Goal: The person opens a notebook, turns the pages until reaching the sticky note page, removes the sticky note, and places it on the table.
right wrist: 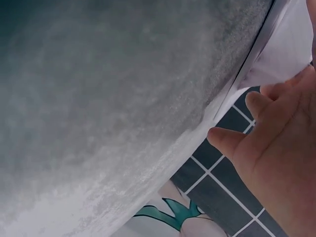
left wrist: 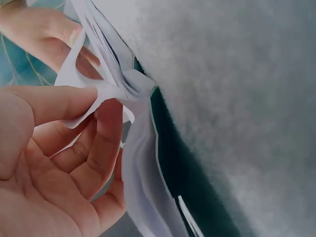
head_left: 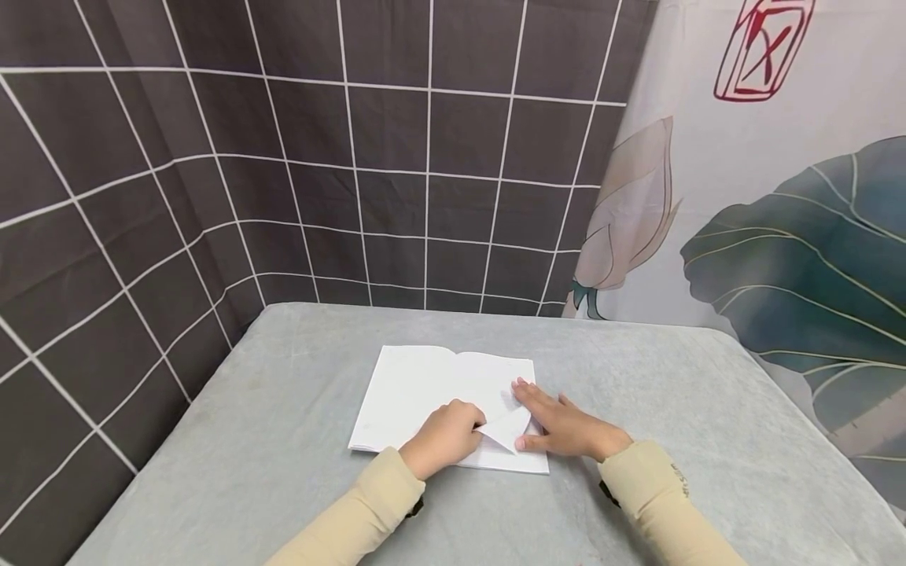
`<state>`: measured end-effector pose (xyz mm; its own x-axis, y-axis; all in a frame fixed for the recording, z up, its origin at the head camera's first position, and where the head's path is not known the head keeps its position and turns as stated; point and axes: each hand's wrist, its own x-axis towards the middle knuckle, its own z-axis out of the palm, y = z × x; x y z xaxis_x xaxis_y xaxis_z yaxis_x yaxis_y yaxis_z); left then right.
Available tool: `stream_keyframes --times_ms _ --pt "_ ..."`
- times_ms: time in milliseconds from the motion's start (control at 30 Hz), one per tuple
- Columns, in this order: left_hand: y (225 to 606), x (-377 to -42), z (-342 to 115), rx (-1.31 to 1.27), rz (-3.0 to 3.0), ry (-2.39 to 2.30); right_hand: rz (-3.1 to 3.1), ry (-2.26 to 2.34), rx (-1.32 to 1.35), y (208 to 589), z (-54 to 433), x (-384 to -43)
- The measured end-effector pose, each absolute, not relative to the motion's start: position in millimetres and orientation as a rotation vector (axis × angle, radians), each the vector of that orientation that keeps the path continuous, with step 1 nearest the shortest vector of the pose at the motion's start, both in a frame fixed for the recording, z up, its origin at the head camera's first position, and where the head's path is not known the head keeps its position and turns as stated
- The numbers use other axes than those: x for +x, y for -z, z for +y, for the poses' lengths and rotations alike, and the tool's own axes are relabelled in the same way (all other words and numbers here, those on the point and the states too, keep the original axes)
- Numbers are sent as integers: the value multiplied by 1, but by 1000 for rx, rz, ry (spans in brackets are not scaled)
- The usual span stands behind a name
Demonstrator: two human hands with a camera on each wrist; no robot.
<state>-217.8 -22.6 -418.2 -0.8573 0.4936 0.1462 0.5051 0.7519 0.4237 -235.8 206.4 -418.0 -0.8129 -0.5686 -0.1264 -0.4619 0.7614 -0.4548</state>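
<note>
A notebook with blank white pages (head_left: 410, 385) lies spread on the table. Near its lower middle, my left hand (head_left: 444, 434) pinches a page (head_left: 508, 430) that is lifted and folded over at the right. In the left wrist view the thumb and fingers (left wrist: 106, 143) grip this bent paper near the notebook's spine. My right hand (head_left: 566, 428) rests at the notebook's right edge, fingers spread, with its thumb beside the tip of the folded paper. The right wrist view shows that hand (right wrist: 276, 143) with fingers extended next to the raised white sheet (right wrist: 286, 49).
The table (head_left: 283, 472) has a grey cloth-like cover. Behind it and along the left hangs a dark curtain with a white grid (head_left: 382, 196). A pale curtain with large leaf and flower prints (head_left: 708, 181) hangs at the right.
</note>
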Motion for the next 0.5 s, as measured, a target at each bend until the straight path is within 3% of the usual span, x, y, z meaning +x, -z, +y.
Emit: stream_keyframes --times_ms 500 --pt "417 -231 -54 -613 -2822 1330 2801 649 -797 421 210 -236"
